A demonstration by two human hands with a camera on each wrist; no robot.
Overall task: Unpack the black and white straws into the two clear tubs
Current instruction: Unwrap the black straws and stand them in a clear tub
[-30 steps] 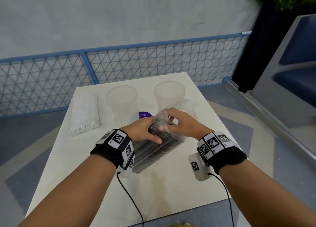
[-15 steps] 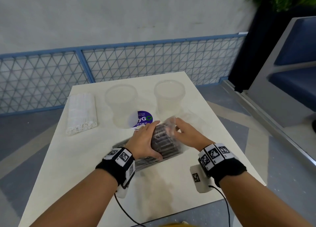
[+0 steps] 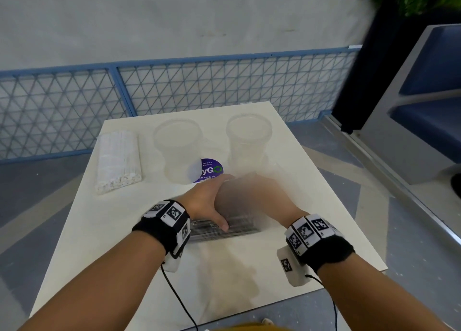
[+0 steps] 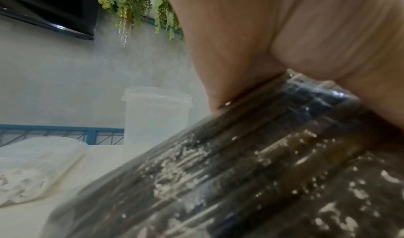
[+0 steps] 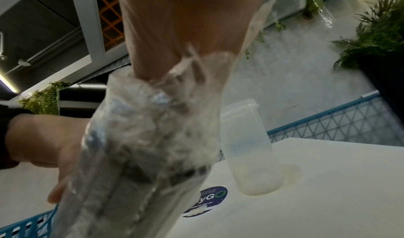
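A cream bench (image 3: 129, 231) carries two clear tubs (image 3: 178, 148) (image 3: 248, 136) standing upright side by side at the far end, a white straw pack (image 3: 118, 160) lying left of them, and a round purple sticker (image 3: 212, 170) between the tubs.

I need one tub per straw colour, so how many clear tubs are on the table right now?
2. One tub stands at the far middle of the table, beside the white straws. The other tub stands to its right. Both look empty.
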